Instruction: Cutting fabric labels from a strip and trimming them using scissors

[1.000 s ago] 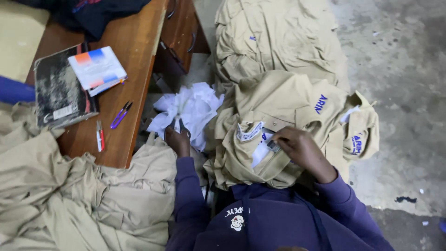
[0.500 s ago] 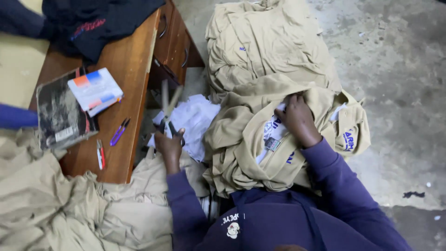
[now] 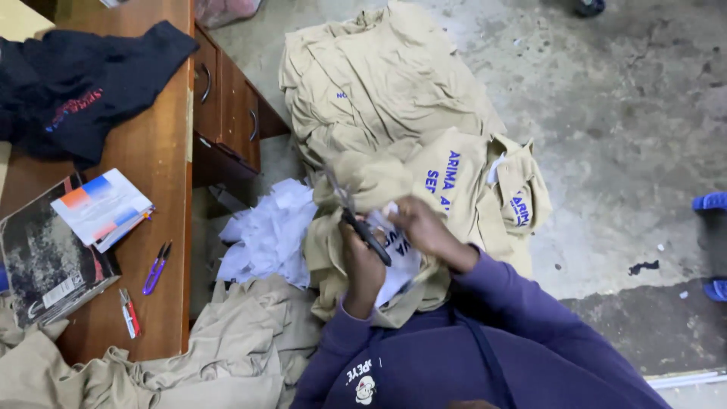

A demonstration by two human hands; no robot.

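Note:
A khaki shirt [image 3: 462, 189] with blue printed lettering lies bunched on my lap. My left hand [image 3: 362, 261] grips black-handled scissors [image 3: 356, 220], blades pointing up over the shirt. My right hand [image 3: 424, 231] pinches a white backing patch [image 3: 401, 261] and the cloth beside the blades. Both sleeves are dark purple.
More khaki shirts [image 3: 379, 83] are piled on the concrete floor ahead. White paper scraps [image 3: 265, 235] lie by a wooden desk [image 3: 151, 159] with drawers. On the desk sit a dark garment [image 3: 76, 83], books [image 3: 45, 257], a small purple snipper [image 3: 157, 266] and a red one [image 3: 129, 312]. Khaki cloth [image 3: 189, 363] lies at lower left.
My left hand left the white scraps, lifted the scissors and brought them over to the shirt. My right hand shifted down to the white patch. The view moved up.

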